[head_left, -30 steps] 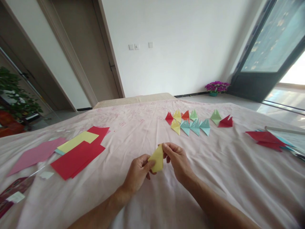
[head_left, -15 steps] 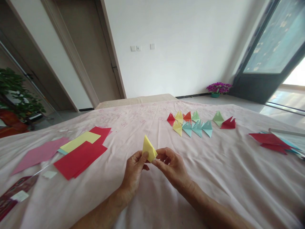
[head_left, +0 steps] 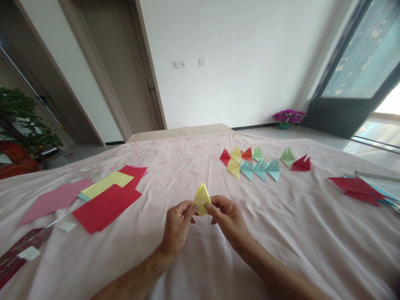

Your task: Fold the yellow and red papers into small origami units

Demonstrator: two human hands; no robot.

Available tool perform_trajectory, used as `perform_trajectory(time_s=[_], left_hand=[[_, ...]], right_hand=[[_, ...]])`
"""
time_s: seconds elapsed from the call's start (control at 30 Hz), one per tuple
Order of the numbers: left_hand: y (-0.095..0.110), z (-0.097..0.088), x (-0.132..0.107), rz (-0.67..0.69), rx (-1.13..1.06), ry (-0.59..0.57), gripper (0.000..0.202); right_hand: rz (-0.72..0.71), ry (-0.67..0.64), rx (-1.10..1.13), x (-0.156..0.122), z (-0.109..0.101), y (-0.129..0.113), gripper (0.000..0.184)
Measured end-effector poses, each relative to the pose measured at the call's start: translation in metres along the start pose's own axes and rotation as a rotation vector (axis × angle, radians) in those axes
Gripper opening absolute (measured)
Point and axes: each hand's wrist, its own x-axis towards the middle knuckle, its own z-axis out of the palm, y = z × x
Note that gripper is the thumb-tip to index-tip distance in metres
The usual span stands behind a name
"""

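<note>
A small yellow folded paper (head_left: 201, 199) is held upright above the cloth, its pointed end up, with a split showing at the tip. My left hand (head_left: 179, 221) pinches its lower left corner between thumb and fingers. On the other side, my right hand (head_left: 229, 218) grips the lower right corner, thumb in front. Beyond the hands, to the right, stand several similar folded paper pieces in two rows, among them a yellow piece (head_left: 233, 168), a blue piece (head_left: 259, 169) and a red piece (head_left: 225, 156). A green piece (head_left: 287, 156) and a dark red piece (head_left: 301, 163) sit apart from them.
Red paper sheets (head_left: 106, 208), a yellow sheet (head_left: 108, 184) and a pink sheet (head_left: 56, 199) lie at left, near a dark red patterned item (head_left: 23, 252). More red paper (head_left: 359, 187) lies far right. A wrinkled pink tablecloth (head_left: 156, 162) covers the table.
The yellow folded paper has been turned from a slanted side view to face me, its split tip now showing. My right thumb has moved onto its front. The view has shifted slightly.
</note>
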Motion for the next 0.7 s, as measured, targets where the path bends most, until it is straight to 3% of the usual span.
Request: perform_trajectory(time_s=[0.3,0.43,0.57,0.7], left_hand=[[-0.001,0.010,-0.007,-0.026,-0.103,0.011,0.024],[0.004,0.005,-0.009,0.124,0.000,0.038,0.020],[0.008,-0.004,-0.009,0.312,0.177,0.082,0.023],[0.007,-0.005,-0.009,0.365,0.241,0.068,0.020]], right_hand=[[0.074,0.081,0.364,-0.001,0.005,-0.001,0.027],[0.126,0.039,0.440,0.000,0.007,0.002,0.026],[0.092,-0.001,0.419,0.001,0.007,0.002,0.020],[0.036,0.035,0.374,0.001,0.005,0.003,0.018]])
